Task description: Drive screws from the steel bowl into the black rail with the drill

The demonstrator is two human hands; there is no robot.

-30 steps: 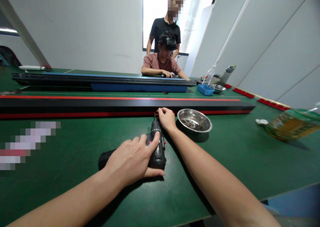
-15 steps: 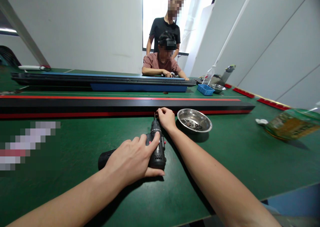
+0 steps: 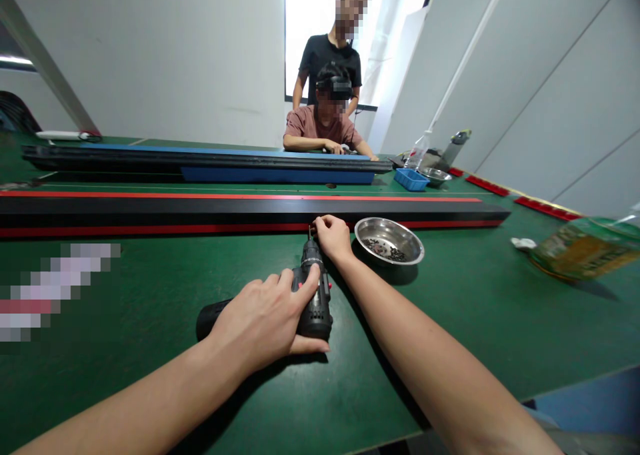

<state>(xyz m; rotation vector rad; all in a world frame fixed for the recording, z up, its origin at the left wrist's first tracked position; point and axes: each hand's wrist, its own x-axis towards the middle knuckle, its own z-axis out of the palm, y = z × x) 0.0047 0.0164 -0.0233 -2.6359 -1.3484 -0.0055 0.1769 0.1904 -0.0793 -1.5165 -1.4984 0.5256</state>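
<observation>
My left hand [image 3: 260, 315] is wrapped round a black cordless drill [image 3: 316, 301] lying on its side on the green table. The drill's bit points away from me at the red lower edge of a long black-and-red bar [image 3: 240, 211]. Beside the bit tip, my right hand [image 3: 333, 237] is closed in a pinch close to the bar's near side. Whatever its fingertips hold is too small and hidden to make out. Just right of that hand stands a round metal bowl [image 3: 367, 228] with many small dark screws [image 3: 395, 253] in it.
Behind the bar lies a second long black-and-blue bar [image 3: 275, 165]. Past it a seated person [image 3: 313, 125] works, with another person [image 3: 320, 55] standing behind. A blue basket [image 3: 411, 180] sits at the back right. A large plastic bottle [image 3: 585, 248] lies at the right.
</observation>
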